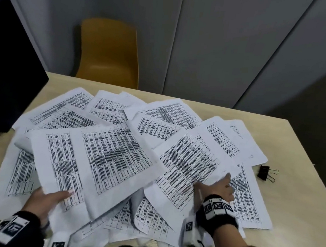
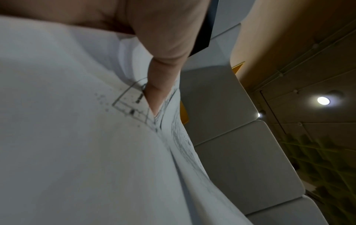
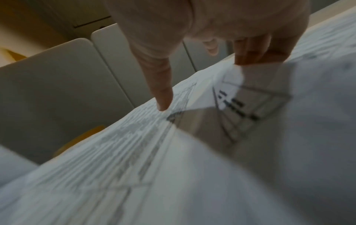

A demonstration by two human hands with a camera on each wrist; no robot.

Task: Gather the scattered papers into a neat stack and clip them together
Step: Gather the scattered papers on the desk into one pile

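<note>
Where papers [image 1: 115,154] were spread mid-frame, sheets were pinched, thumb over fingers, by the left hand [image 1: 49,198] and right hand [image 1: 218,188].

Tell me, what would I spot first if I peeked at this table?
A big messy heap of printed papers covers most of the table, with the left hand gripping some at the near edge and the right hand on a sheet further right. A small black clip lies alone on the table just right of the heap, and a yellow chair stands behind the far edge.
</note>
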